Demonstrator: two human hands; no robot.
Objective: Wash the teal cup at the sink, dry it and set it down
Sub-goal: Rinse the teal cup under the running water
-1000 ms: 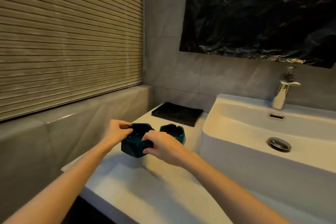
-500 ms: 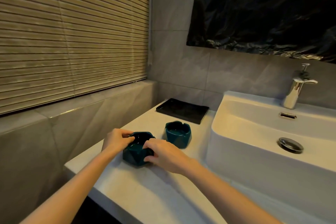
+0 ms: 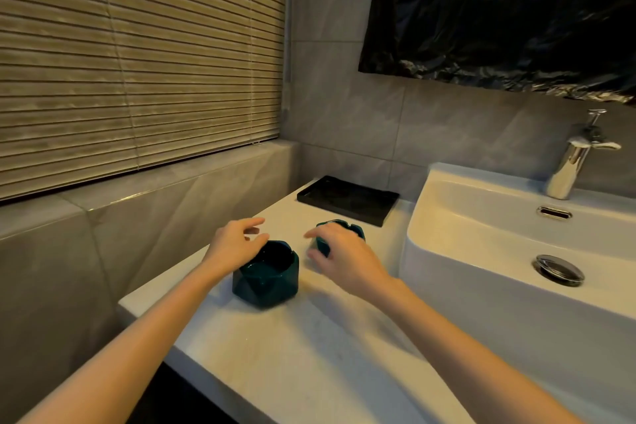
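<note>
A dark teal faceted cup stands upright on the white counter, left of the sink. My left hand hovers at its far-left rim with fingers spread and relaxed, holding nothing. My right hand is lifted to the right of the cup, fingers loose, and partly hides a second teal cup behind it. Whether that hand touches the second cup I cannot tell.
A black tray lies at the back of the counter. The chrome tap stands behind the basin, whose drain plug sits in the bottom. Window blinds and a tiled ledge border the left side.
Both hands have let go of the near teal cup, which now stands on the counter. My left hand has lifted back and my right hand has moved right, toward the second cup.
</note>
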